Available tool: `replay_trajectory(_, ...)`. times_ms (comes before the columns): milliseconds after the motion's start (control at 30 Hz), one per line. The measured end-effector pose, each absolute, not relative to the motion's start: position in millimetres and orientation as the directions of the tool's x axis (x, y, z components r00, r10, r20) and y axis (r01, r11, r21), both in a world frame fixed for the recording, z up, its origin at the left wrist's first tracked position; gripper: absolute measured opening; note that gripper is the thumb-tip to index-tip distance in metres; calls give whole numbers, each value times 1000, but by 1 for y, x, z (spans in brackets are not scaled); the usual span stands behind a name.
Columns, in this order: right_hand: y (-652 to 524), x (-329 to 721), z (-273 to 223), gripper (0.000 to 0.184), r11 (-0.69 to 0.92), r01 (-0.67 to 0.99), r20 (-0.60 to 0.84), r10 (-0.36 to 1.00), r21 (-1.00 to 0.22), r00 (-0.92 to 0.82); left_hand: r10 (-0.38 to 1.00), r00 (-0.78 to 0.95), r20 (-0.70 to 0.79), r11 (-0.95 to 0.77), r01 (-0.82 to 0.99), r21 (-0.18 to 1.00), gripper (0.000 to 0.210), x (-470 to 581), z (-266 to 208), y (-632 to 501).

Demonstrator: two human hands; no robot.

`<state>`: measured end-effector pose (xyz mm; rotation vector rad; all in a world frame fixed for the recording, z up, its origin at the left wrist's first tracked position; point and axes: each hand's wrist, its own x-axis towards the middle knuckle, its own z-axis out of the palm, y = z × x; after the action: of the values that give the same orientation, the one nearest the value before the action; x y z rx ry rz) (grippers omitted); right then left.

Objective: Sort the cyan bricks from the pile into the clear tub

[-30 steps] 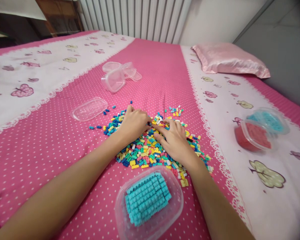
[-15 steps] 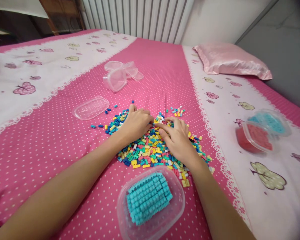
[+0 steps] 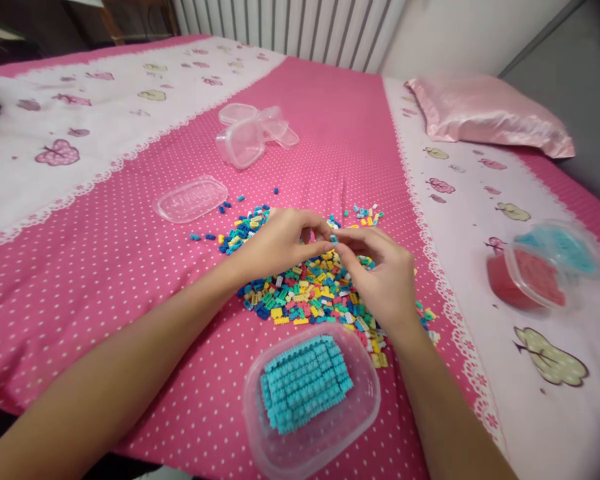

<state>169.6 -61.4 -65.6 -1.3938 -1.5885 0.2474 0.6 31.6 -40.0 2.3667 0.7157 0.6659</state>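
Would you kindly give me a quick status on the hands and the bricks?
Left hand and right hand raised, pinching a small teal brick together. Brick pile beneath. Nothing blocking.

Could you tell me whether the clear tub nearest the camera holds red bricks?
No, the tub holds a stacked block of turquoise bricks.

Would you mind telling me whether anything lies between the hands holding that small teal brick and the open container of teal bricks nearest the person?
Nothing visible does. Both hands pinch the teal brick above the brick pile; the open container is lidless.
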Motion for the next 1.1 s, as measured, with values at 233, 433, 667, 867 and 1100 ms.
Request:
replay_trajectory(233,-68,173,-66,11,376,564,501,862,-736,79,604,752,265,-695,334,636,17,4,-46,28)
replay_trajectory(433,-67,176,-69,6,365,605,534,837,-707,119,606,744,282,-731,380,567,15,4,-48,23)
replay_trajectory(667,-96,175,-36,12,310,599,503,845,-738,183,590,788,174,-764,476,435,10,-1,-51,24)
replay_trajectory(867,-154,138,10,13,325,746,240,945,-581,-224,509,846,159,-816,415,402,3,-1,-50,16)
replay_trajectory(1100,-175,115,7,29,472,850,95,881,-234,-463,517,843,151,-810,423,406,5,5,-50,15)
